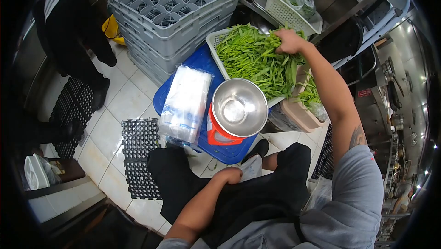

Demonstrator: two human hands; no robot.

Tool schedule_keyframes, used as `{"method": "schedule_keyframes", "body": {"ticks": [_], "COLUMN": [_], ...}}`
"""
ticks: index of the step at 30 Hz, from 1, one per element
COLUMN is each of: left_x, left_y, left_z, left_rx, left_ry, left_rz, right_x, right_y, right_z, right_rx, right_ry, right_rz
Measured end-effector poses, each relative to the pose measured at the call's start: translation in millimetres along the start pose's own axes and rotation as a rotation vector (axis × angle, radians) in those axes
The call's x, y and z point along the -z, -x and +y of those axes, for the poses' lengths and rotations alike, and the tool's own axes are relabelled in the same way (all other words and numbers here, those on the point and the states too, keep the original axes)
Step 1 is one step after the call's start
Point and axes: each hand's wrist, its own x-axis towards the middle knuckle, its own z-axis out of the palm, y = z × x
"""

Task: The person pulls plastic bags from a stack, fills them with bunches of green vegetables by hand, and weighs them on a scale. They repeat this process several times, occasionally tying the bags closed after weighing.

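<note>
My right hand (289, 42) reaches to the far side of a pale plastic basket (217, 58) heaped with long green leafy vegetables (250, 58). Its fingers are closed on a bunch of the greens (272, 43). Down between my knees, my left hand (231, 175) is closed on a clear plastic bag (251, 170); the bag's contents cannot be made out. A steel bowl (240, 107) with nothing in it sits on an orange-red scale (219, 135). Beside the scale lies a pack of plastic bags (186, 102), on the blue stool-like surface (224, 153).
Stacked grey dish racks (174, 14) stand at the back left. A beige bin (301, 113) holds more greens at right. Another basket (294, 12) with a plastic bag is behind. A person in dark trousers (73, 33) stands at left, near black floor mats (140, 157).
</note>
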Motion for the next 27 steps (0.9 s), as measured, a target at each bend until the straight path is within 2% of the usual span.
{"method": "schedule_keyframes", "body": {"ticks": [4,5,7,10,11,13,14,20,23,27], "left_x": [-14,-15,-11,-4,-10,8,16,26,45,84], "left_y": [-6,-7,2,15,11,30,40,63,82,100], "left_z": [-3,-1,12,35,34,55,66,104,146,210], "left_rx": [-0.034,-0.054,-0.091,-0.242,-0.368,-0.35,-0.34,-0.469,-0.523,-0.596], "left_ry": [0.087,0.055,-0.009,-0.014,-0.002,0.108,0.164,0.194,0.217,0.284], "left_rz": [0.291,0.273,0.238,0.328,0.455,0.427,0.411,0.657,0.714,0.936], "right_x": [12,6,20,23,22,25,27,26,2,-13], "right_y": [3,0,12,19,23,37,43,66,69,106], "right_z": [41,57,59,66,72,67,69,83,122,111], "right_rx": [-0.062,-0.062,-0.059,-0.052,-0.071,-0.077,-0.093,-0.087,-0.018,0.03], "right_ry": [-0.264,-0.331,-0.561,-0.857,-0.934,-1.069,-1.118,-1.372,-1.421,-1.579], "right_rz": [0.203,0.285,0.263,0.289,0.301,0.377,0.383,0.521,0.591,0.613]}}
